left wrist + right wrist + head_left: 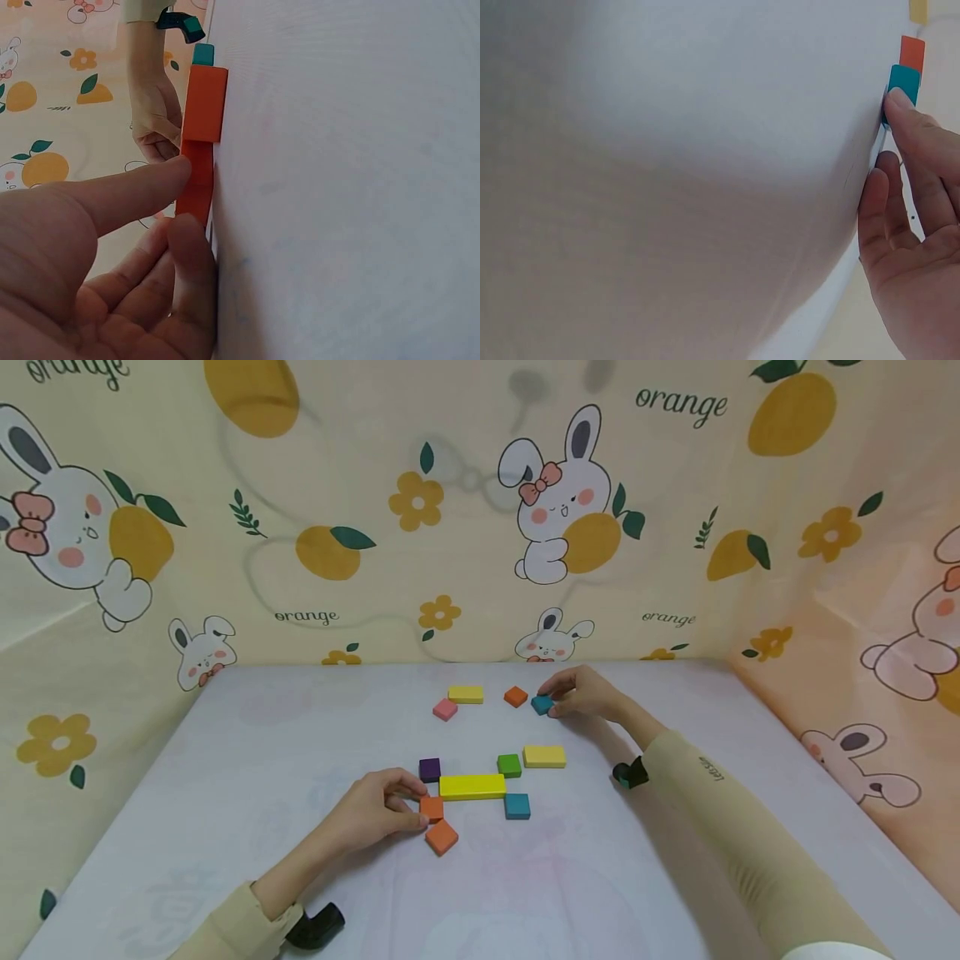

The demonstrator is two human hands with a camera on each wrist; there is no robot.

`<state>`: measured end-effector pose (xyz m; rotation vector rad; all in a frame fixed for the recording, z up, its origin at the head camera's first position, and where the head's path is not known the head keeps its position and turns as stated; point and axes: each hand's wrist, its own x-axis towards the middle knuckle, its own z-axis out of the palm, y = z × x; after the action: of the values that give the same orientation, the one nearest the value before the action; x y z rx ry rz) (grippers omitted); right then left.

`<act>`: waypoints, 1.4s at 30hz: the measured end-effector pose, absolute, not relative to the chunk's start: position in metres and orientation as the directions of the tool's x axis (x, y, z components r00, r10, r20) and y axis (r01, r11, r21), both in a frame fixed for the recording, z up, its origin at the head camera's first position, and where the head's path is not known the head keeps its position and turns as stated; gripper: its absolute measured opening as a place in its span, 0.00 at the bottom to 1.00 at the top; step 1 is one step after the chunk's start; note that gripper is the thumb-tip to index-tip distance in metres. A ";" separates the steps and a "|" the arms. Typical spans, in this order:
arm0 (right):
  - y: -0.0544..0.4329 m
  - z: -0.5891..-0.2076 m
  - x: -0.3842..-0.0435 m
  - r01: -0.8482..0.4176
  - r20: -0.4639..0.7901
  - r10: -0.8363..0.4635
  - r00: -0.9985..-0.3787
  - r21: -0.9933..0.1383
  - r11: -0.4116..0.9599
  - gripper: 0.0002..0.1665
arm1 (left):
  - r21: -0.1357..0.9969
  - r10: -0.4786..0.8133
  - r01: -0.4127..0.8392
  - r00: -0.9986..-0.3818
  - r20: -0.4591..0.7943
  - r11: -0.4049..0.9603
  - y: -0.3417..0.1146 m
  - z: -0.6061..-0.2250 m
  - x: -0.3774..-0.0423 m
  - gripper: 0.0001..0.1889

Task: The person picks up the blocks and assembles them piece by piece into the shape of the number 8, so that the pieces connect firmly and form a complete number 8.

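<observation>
My left hand pinches an orange block between thumb and fingers at the left end of a long yellow block. Just in front of it a second orange block lies turned at an angle. At the far side of the table my right hand pinches a blue block by its edges; in the right wrist view the thumb lies on that teal-blue block. Close to its left is another orange block.
Around the long block lie a purple block, a green block, a yellow block and a blue block. Farther back are a pink block and a yellow block. Printed cloth hangs behind the white table.
</observation>
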<state>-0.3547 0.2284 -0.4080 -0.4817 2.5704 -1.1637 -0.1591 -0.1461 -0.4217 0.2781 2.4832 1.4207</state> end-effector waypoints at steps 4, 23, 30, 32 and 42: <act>0.230 -0.409 -0.355 -0.176 -0.115 -0.412 -0.904 -0.778 0.603 0.23 | 0.861 0.290 0.035 -0.948 -0.132 0.508 -0.146 -0.422 -0.159 0.19; 0.230 -0.396 -0.345 -0.194 -0.075 -0.386 -0.920 -0.767 0.612 0.19 | 0.860 0.280 0.024 -0.950 -0.140 0.511 -0.145 -0.421 -0.158 0.19; 0.231 -0.382 -0.334 -0.186 -0.024 -0.329 -0.944 -0.786 0.589 0.21 | 0.864 0.284 0.025 -0.949 -0.137 0.503 -0.145 -0.419 -0.158 0.19; 0.232 -0.379 -0.330 -0.182 -0.011 -0.312 -0.950 -0.792 0.582 0.21 | 0.864 0.280 0.024 -0.950 -0.136 0.503 -0.145 -0.419 -0.157 0.19; 0.234 -0.369 -0.290 -0.189 0.032 -0.309 -0.951 -0.849 0.494 0.21 | 0.855 0.265 0.016 -0.954 -0.142 0.518 -0.144 -0.418 -0.155 0.19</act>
<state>-0.2903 0.2335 -0.3688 -0.4362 2.6061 -1.4564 -0.1555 -0.1437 -0.4177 0.2375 2.5056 1.4084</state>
